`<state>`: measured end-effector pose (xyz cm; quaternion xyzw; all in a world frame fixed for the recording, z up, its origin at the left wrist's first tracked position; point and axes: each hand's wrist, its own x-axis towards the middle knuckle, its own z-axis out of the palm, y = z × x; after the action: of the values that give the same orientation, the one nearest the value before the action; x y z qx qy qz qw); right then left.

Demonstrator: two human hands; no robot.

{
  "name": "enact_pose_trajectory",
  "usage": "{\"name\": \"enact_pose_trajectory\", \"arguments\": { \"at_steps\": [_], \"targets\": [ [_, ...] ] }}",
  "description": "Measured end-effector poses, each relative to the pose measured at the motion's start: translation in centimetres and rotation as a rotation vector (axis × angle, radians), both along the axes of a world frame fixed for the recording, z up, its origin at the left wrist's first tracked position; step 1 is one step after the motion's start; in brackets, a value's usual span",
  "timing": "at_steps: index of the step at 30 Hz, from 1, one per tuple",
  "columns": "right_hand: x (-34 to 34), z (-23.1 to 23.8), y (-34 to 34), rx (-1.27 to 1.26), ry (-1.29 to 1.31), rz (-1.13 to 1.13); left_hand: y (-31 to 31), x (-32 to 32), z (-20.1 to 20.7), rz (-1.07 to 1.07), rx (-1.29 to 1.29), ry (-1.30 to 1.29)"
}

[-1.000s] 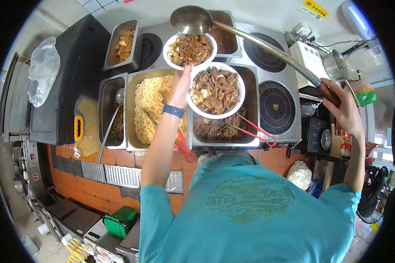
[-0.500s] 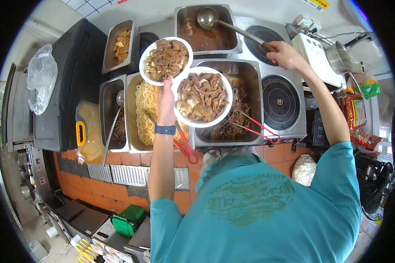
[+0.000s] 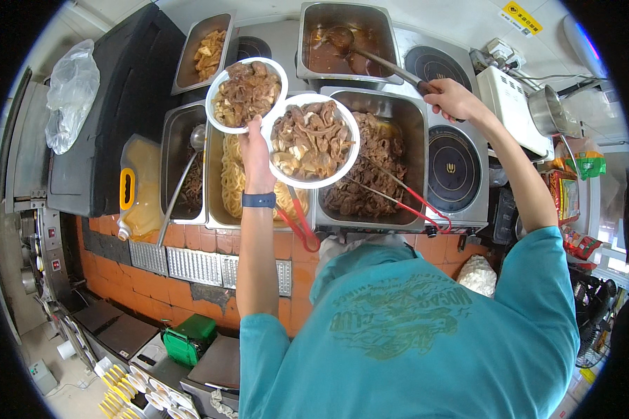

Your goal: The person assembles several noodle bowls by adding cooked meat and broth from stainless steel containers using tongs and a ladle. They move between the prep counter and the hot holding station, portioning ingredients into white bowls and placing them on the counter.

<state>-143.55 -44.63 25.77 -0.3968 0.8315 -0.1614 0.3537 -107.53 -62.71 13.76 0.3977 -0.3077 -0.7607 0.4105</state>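
My left hand [image 3: 256,157] is closed at the edges of two white bowls held side by side over the pans, its thumb on the left rim. Sliced meat in sauce fills the left bowl [image 3: 247,94]. The right bowl [image 3: 313,142] holds meat with pale pieces under it. The fingers beneath the bowls are hidden. My right hand [image 3: 454,100] is wrapped round the dark handle of a ladle [image 3: 384,64]. The ladle's head dips into the brown broth in the back steel pan [image 3: 393,28].
Below the bowls are a pan of noodles [image 3: 232,167] and a pan of dark sliced meat [image 3: 377,174], with red-handled tongs [image 3: 433,218] across it. Another ladle [image 3: 178,188] leans in the left pan. Induction hobs [image 3: 454,167] lie at right; a jug of yellow liquid [image 3: 143,181] stands left.
The ladle's head has gone down from above the back pan into its broth. Both bowls and my left hand have shifted slightly left in the picture as the view moved.
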Motion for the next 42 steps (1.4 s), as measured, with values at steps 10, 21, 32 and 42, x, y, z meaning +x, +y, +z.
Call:
{"name": "enact_pose_trajectory", "arguments": {
  "at_steps": [10, 21, 32, 42],
  "targets": [
    [-0.7, 3.0, 3.7, -0.079, -0.636, -0.205, -1.9, -2.2, -1.6, 0.09, -0.01, -0.049],
    [1.0, 12.4, 12.1, -0.17, -0.565, -0.208, -3.5, -5.0, -2.4, 0.089, -0.067, -0.1],
    [4.4, 17.2, 21.0, -0.186, -0.578, -0.276, -5.6, -10.3, -2.3, 0.027, -0.07, -0.098],
    [9.8, 17.3, 24.5, -0.176, -0.207, -0.302, -4.5, -11.0, -1.2, -0.065, -0.031, 0.025]
  ]
}}
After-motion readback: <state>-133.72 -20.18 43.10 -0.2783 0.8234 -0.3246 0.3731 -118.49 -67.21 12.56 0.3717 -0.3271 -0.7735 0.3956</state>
